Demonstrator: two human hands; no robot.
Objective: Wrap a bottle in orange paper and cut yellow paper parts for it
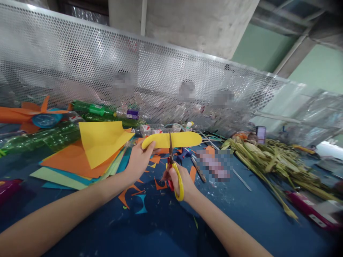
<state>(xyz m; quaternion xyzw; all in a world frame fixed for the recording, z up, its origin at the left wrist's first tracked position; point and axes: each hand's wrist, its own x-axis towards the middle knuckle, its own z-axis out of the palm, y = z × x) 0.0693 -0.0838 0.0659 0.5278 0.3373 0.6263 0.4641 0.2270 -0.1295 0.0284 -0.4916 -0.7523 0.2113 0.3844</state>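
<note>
Backdrop: a panel of perforated metal, shiny and full of small round holes, with a rough grey concrete pillar rising behind it.
Table: a smooth blue tabletop, marked with pale specks and smudges.
Yellow strip: flat, long paper with rounded ends, held up above the middle of the table.
Left hand: closed in a pinch on the strip's left end, thumb in front.
Right hand: curled around the handles of the scissors, one handle yellow plastic, the other red.
Blades: dark metal, upright, crossing the strip near its middle; how far apart they stand cannot be told.
Paper pile: flat orange, pale green and blue sheets, with a bent yellow sheet on top.
Offcuts: curved orange and blue scraps scattered below the hands.
Husks: dry, stringy, yellow-green corn husks heaped at the right.
Bottles: ribbed, see-through green plastic lying at the left; any contents cannot be made out.
</note>
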